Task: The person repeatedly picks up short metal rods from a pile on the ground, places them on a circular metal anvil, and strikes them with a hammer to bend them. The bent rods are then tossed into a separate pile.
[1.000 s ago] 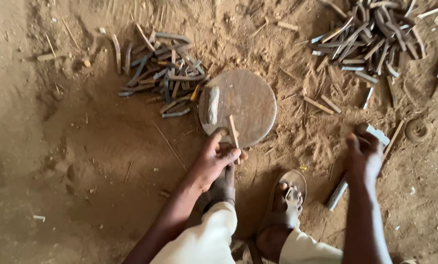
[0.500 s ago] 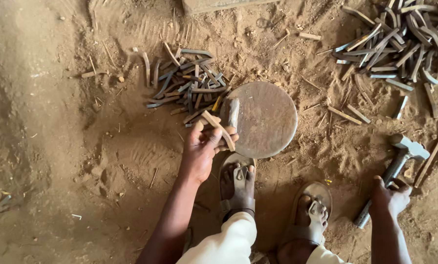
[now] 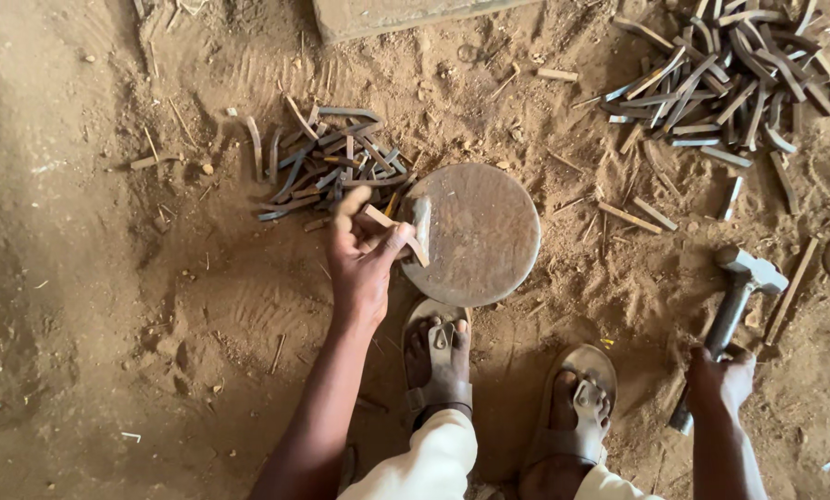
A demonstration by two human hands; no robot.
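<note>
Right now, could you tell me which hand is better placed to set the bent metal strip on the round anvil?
Left: the left hand already holds the strip at the anvil edge; the right hand grips the hammer.

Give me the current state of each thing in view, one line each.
Left hand: gripping a bent metal strip.
Bent metal strip: held at the left edge of the round anvil.
Round anvil: flat on the sandy ground, top bare.
Right hand: closed on the hammer handle.
Hammer: low by the ground, head pointing away.
Left pile of strips: loose heap beside the anvil.
Right pile of strips: loose heap, untouched.
</note>
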